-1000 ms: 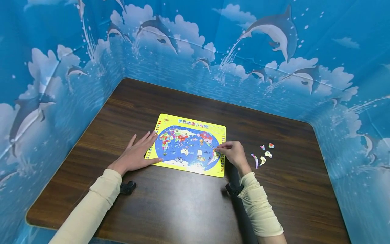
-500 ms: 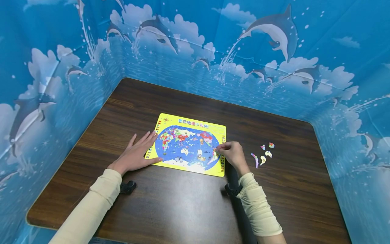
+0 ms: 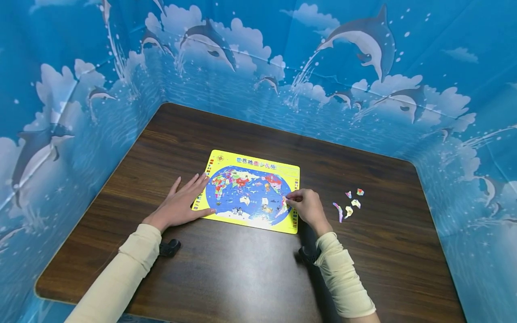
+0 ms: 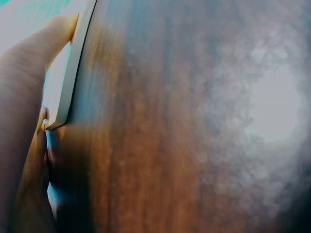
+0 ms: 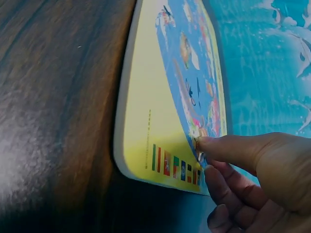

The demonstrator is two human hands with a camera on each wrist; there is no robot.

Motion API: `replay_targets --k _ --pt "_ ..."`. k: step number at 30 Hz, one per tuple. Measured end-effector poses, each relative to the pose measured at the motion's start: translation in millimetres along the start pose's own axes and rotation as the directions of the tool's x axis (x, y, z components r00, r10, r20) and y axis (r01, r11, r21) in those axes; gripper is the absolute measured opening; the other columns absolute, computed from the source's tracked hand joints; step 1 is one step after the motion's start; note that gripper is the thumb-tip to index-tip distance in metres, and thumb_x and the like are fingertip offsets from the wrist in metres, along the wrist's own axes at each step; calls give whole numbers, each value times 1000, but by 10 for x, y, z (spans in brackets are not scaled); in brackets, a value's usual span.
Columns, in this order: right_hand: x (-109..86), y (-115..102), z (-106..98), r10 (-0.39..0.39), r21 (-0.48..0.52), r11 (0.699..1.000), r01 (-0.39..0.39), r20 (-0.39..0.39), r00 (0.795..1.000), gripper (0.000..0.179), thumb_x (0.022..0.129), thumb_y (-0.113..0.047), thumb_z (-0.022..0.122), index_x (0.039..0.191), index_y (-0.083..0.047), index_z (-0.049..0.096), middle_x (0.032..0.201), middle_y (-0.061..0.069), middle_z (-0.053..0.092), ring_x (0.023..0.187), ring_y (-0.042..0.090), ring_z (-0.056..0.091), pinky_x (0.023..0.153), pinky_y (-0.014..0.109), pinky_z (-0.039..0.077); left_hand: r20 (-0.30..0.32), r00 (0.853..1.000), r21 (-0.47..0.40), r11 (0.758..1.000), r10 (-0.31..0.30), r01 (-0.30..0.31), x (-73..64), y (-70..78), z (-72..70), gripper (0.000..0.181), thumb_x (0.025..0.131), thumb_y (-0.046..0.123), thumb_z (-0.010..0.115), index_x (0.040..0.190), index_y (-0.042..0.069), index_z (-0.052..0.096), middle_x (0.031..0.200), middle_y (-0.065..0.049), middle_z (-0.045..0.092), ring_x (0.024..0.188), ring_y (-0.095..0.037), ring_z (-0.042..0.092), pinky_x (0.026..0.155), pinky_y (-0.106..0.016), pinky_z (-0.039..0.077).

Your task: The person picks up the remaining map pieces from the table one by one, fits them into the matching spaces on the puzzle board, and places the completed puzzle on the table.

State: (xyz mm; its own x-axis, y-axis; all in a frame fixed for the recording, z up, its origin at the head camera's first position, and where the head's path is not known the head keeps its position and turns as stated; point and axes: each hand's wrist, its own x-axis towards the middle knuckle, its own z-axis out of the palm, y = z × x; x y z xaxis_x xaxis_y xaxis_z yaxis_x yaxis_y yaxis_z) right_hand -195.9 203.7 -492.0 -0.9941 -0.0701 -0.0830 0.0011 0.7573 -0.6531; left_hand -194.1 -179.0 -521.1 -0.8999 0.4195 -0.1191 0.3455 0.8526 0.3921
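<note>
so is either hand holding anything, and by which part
The right hand seems to pinch a small piece; by which part is hidden. The left hand rests on the board.

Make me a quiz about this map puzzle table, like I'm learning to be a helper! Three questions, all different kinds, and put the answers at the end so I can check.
1. True or false: the left hand is touching the map board.

2. Pick one: how many loose pieces lie on the table, to the right of the board?
A) two
B) five
C) nine

3. Fill in the gap: the leaping animals pictured on the blue cloth behind the table are ____.

Key:
1. True; it rests on the board's left side.
2. B, five.
3. Dolphins.
</note>
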Motion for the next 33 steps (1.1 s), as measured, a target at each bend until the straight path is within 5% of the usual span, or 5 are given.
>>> replay_targets --k 16,33 --pt "14 12 34 -102 -103 990 97 -42 994 13 88 -13 73 99 -7 76 87 4 69 71 16 58 64 32 50 3 1000 -7 1000 -5 5 -2 -6 14 105 80 79 49 157 19 12 163 1 5 149 -22 3 114 -58 -10" --pt "-9 14 50 -47 -58 997 43 -81 996 31 86 -13 75 114 -5 66 92 8 66 80 20 63 71 36 54 12 1000 1 1000 -11 11 2 7 3 105 80 79 48 157 19 12 163 1 4 149 -22 2 113 -59 -10"
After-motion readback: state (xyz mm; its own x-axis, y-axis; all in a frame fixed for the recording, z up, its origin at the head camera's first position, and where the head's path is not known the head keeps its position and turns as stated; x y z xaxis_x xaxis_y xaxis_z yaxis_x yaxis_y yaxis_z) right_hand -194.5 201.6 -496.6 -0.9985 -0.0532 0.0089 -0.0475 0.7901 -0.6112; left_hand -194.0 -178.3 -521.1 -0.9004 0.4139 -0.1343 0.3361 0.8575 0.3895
